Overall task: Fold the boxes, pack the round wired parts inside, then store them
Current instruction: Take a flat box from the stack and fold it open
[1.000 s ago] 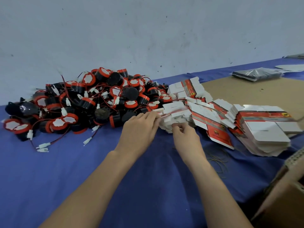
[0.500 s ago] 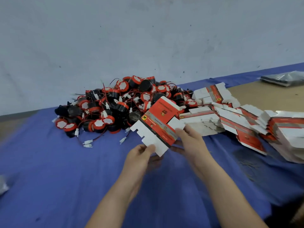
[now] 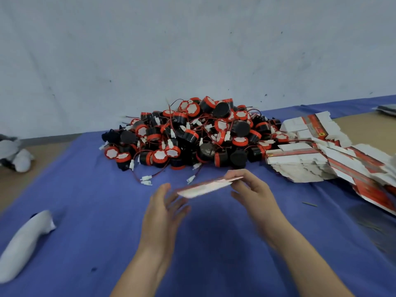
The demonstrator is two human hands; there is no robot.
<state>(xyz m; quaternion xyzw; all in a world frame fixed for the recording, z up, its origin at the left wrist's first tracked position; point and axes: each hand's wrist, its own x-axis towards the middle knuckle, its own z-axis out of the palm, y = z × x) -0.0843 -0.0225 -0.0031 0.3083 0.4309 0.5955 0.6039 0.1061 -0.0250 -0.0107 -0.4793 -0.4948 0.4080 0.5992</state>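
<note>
Just above the blue cloth (image 3: 85, 202), in front of the person, one unfolded box (image 3: 204, 187) is held flat and almost edge-on to the camera. Its long axis runs left to right, with the right end a little higher and farther away and the left end dipping toward the person. The right hand (image 3: 255, 194) pinches that right end between thumb and curled fingers. The left hand (image 3: 162, 209) is spread wide, fingers straight, right at the box's left end; the blur hides whether it touches the card. Behind the hands sits the heap of round wired parts (image 3: 192, 133), black and red with white plugs. To its right, touching the heap, the stack of flat boxes (image 3: 310, 161) fans across the cloth.
</note>
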